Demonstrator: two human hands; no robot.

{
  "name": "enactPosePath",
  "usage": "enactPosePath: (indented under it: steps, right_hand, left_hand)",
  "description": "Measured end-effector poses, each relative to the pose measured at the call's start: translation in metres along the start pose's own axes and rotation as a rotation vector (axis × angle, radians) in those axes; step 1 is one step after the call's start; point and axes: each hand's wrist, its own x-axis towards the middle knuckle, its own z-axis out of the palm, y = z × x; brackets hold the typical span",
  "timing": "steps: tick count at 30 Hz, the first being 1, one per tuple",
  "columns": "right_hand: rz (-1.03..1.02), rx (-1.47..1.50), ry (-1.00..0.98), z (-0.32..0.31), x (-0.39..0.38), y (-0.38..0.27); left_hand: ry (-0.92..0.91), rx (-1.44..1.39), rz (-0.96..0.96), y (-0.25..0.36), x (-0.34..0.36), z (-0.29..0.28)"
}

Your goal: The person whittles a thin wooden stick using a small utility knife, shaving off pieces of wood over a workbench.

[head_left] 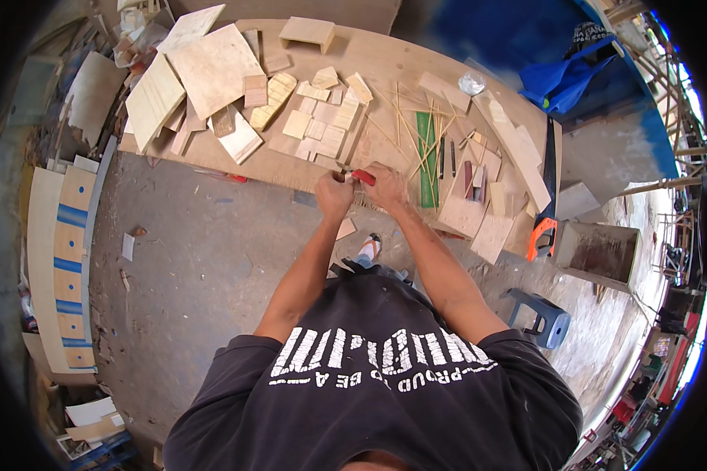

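Observation:
Both my hands meet at the near edge of the workbench (283, 174). My right hand (387, 188) is closed around a small red-handled tool (364, 177), which points toward the left hand; its working end is too small to make out. My left hand (334, 196) is pinched closed at that end, and whatever lies between its fingers is mostly hidden. Just beyond them lies a group of small pale wood blocks (316, 128), fitted close together. Thin wooden sticks (404, 118) are scattered to the right, some across a green strip (426, 161).
Wood boards (212, 67) pile up at the left of the bench. At its right end are a long plank (514, 149) and an orange-handled saw (541, 239). A blue stool (548, 320) and an open box (597, 253) stand on the floor at right.

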Motion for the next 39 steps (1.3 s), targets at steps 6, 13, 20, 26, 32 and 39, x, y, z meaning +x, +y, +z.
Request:
enactPosePath:
  steps: [6,13,20,26,32,39]
  right_hand:
    - [0.032,0.0,-0.072,0.0,0.001,-0.003]
    - [-0.025,0.192,0.206,0.003,-0.012,0.007]
    - [0.743,0.739,0.008,0.045,-0.084,-0.016]
    - [0.708,0.454,0.02,0.081,-0.082,-0.021]
    - [0.566,0.364,0.121,0.089,-0.084,-0.028]
    - [0.6,0.338,0.118,0.083,-0.081,-0.037]
  left_hand:
    - [-0.019,0.071,-0.051,0.001,0.003,0.0]
    - [-0.066,0.138,-0.076,0.017,-0.002,-0.009]
    - [-0.106,0.119,-0.131,0.015,-0.001,-0.005]
    - [-0.151,0.113,-0.167,0.02,-0.002,-0.012]
    - [-0.165,0.118,-0.162,0.021,-0.002,-0.015]
    - [-0.161,0.132,-0.131,0.018,-0.001,-0.014]
